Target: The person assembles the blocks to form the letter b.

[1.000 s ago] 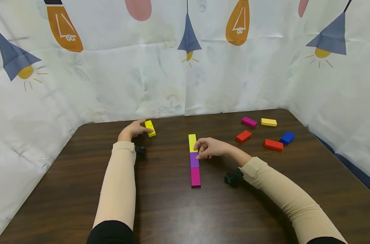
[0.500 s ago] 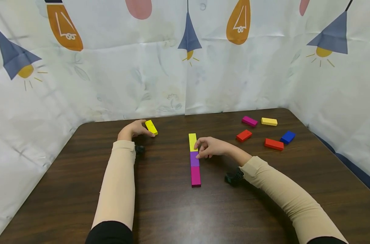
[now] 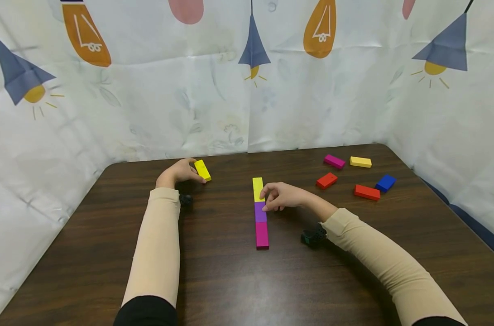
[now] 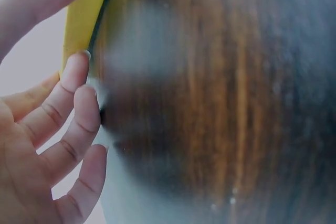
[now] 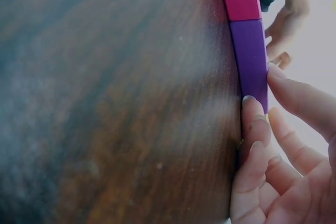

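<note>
My left hand (image 3: 180, 172) is at the far left of the table, pinching a yellow block (image 3: 203, 170) between thumb and fingers. In the left wrist view that block (image 4: 84, 17) spans from the thumb to a fingertip. Three blocks lie end to end in a straight row at mid-table: another yellow block (image 3: 257, 185) at the far end, a purple block (image 3: 260, 212) in the middle, a magenta block (image 3: 262, 234) nearest. My right hand (image 3: 285, 196) rests against the row from the right, thumb on the purple block (image 5: 249, 51), index fingertip at the yellow one, other fingers loosely bent.
Loose blocks lie at the back right: a magenta one (image 3: 334, 161), a pale yellow one (image 3: 360, 162), a red one (image 3: 326, 181), a second red one (image 3: 367, 192) and a blue one (image 3: 386, 183) close together. A patterned cloth (image 3: 181, 99) hangs behind the dark wooden table (image 3: 214, 271).
The left thumb has slid from the yellow block's side to its near end, and that block has turned slightly. My right hand and the row stay in place.
</note>
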`<state>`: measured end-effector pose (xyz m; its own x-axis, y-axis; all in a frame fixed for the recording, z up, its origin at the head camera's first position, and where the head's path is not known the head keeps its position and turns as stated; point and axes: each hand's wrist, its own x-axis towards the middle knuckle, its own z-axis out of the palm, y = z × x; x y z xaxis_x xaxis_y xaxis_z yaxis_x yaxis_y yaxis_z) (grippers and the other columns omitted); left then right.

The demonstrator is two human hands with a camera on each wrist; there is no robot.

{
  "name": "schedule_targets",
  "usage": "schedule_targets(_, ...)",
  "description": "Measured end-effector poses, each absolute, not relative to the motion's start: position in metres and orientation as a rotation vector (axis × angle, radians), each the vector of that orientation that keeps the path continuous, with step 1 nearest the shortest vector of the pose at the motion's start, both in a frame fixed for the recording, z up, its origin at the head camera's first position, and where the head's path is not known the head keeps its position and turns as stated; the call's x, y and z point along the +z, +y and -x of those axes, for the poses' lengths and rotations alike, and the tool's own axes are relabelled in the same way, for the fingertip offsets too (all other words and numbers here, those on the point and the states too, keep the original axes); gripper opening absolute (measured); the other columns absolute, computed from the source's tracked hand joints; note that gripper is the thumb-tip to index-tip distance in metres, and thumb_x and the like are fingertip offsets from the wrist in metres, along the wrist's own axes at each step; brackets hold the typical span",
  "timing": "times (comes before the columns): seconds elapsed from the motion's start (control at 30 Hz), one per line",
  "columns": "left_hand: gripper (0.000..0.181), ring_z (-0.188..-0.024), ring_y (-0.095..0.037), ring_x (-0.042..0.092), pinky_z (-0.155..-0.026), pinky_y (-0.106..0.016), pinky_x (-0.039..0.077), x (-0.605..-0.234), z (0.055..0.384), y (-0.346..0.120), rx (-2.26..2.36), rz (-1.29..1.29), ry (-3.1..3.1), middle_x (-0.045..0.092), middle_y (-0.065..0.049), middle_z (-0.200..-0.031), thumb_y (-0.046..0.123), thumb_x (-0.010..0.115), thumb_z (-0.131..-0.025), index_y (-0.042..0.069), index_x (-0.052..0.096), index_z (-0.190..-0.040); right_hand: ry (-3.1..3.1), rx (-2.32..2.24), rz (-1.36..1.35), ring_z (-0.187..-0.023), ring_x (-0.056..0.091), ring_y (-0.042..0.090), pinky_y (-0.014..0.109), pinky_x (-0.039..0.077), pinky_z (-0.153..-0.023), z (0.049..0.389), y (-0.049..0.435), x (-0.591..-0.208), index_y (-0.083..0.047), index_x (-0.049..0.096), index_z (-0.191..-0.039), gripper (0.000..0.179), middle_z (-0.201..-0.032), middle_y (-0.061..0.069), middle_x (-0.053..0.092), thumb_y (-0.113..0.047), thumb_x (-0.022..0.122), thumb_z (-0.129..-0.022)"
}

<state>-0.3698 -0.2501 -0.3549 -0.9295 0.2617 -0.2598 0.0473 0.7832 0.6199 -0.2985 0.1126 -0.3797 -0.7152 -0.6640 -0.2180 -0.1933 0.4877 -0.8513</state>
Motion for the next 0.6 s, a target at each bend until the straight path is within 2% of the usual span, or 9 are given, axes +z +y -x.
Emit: schedule_targets(0.6,0.09,-0.117,-0.04,0.052,-0.108,-0.051,0.038,-0.353,0.373,-0.235,0.954,-0.322,2.65,0.055,-0.028,-0.127,0.018,0.078,-0.091,-0.009,0.022,-0.157,2.207,-1.161,0.708,-0.071,0.055,0.015,0.029,0.046,-0.067,0.299,0.113,-0.38,0.0,0.056,-0.121,0.032,-0.084,0.0,0.068,-0.009,0.073,-0.095)
